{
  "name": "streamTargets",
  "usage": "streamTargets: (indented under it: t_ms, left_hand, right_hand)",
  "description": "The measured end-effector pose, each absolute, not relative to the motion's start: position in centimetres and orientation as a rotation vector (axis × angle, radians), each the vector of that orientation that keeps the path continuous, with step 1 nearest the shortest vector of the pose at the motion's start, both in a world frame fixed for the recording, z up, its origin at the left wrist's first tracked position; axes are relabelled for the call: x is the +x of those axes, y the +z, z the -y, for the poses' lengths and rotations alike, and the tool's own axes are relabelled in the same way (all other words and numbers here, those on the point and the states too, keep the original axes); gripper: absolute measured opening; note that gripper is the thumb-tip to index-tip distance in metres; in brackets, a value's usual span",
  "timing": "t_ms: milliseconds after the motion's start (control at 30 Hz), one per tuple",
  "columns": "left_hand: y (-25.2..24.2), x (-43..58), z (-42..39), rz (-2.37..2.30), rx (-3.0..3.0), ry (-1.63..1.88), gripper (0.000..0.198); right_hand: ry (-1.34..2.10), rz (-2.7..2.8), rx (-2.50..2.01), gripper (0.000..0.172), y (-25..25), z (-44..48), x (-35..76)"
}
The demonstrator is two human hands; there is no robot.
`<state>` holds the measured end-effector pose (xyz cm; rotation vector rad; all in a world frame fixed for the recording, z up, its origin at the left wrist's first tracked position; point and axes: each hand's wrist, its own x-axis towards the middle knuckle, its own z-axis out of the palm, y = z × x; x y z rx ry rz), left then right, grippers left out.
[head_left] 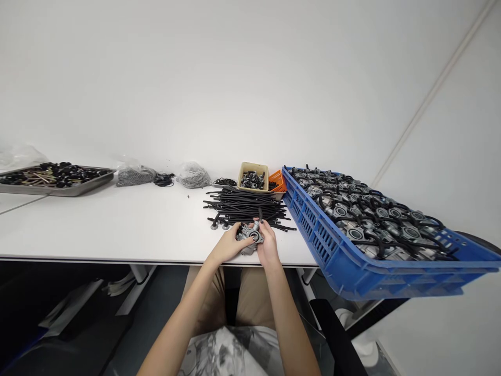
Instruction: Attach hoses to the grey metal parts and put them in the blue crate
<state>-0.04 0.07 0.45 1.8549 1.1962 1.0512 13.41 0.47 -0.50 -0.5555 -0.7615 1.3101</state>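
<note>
Left hand (pixel 228 246) and right hand (pixel 269 246) clasp a metal part (pixel 250 237) over a white table (pixel 117 224), walls (pixel 235 78) white.

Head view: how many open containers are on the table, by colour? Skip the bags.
Blue crate: 1
Orange basket: 1
Beige bin: 1
Silver metal tray: 1
Total: 4
</note>
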Motion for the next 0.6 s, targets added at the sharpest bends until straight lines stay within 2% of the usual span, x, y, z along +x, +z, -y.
streamTargets:
  t_ms: [600]
  left_hand:
    - [0.23, -0.04, -0.32, -1.205, 1.862, 1.066, 0.053]
  right_hand:
    - [1.325, 0.741, -0.559, 0.025, -0.18, -0.23, 13.44]
